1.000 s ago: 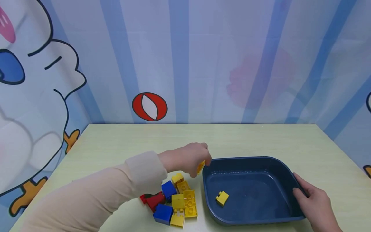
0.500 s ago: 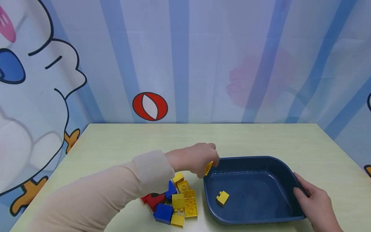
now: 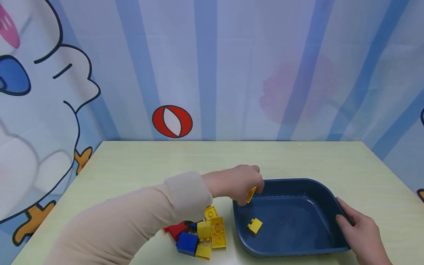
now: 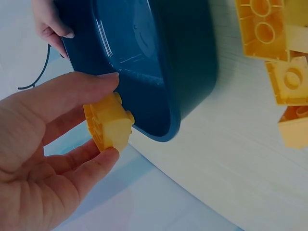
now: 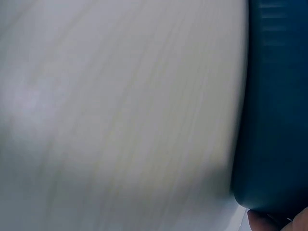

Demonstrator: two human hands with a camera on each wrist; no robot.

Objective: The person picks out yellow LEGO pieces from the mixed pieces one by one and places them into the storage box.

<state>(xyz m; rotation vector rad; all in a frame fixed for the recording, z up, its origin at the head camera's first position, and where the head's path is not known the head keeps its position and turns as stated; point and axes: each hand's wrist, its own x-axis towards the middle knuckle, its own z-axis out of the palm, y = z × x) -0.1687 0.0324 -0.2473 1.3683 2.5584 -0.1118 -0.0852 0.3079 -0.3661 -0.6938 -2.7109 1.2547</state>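
My left hand (image 3: 243, 184) pinches a small yellow brick (image 3: 251, 194) between thumb and fingers, just over the near-left rim of a dark blue tray (image 3: 291, 182). The left wrist view shows the same yellow brick (image 4: 109, 121) held beside the tray's corner (image 4: 163, 91). Another yellow brick (image 3: 254, 225) lies on the tray floor. My right hand (image 3: 359, 230) grips the tray's right rim, fingers curled over the edge. In the right wrist view only the tray's blue wall (image 5: 274, 120) and a bit of fingertip show.
A pile of several yellow, blue and red bricks (image 3: 202, 235) lies on the pale table (image 3: 149, 162) just left of the tray. A cartoon-printed curtain hangs behind the table's far edge. The table's front edge is close to the pile.
My left hand has carried the yellow brick to the right, from beside the pile to over the tray's left rim. The right hand and the tray have stayed put.
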